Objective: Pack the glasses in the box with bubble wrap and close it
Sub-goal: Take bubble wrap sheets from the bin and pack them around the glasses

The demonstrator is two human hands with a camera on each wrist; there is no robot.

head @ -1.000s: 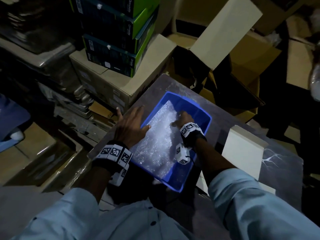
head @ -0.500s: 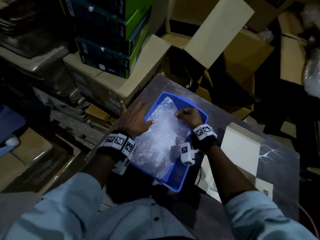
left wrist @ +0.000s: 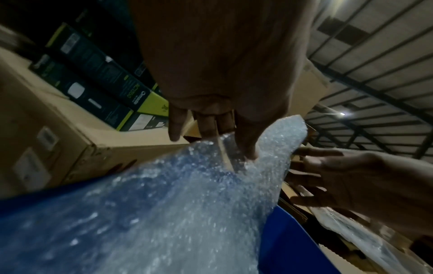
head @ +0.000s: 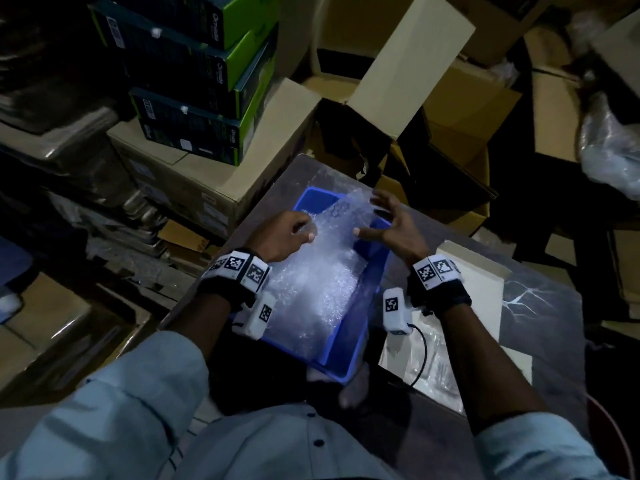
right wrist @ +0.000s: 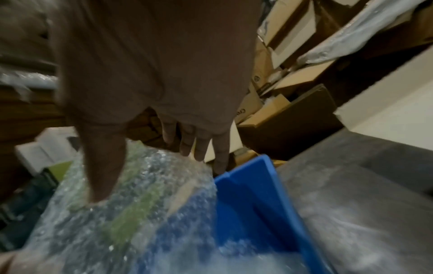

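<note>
A blue plastic box [head: 349, 355] stands on a dark table [head: 540, 306], with a sheet of bubble wrap [head: 318, 289] lying along it. The wrap's far end is raised off the box. My left hand [head: 308, 233] pinches the wrap near that far end; the left wrist view shows thumb and fingers of the left hand [left wrist: 232, 146] closed on the bubble wrap [left wrist: 175, 213]. My right hand [head: 370, 216] hovers with fingers spread over the box's far right corner. In the right wrist view its thumb touches the bubble wrap [right wrist: 117, 222] beside the blue box wall [right wrist: 253, 200]. No glasses show.
A white carton [head: 471, 282] and a clear plastic sheet [head: 426, 362] lie on the table right of the box. Green-and-black boxes [head: 194, 98] are stacked on a brown carton at left. Open cardboard boxes [head: 450, 109] crowd the floor beyond the table's far edge.
My left hand left the box's left rim, took the wrap and lifted its far end. My right hand opened from a fist and shifted toward the far right corner.
</note>
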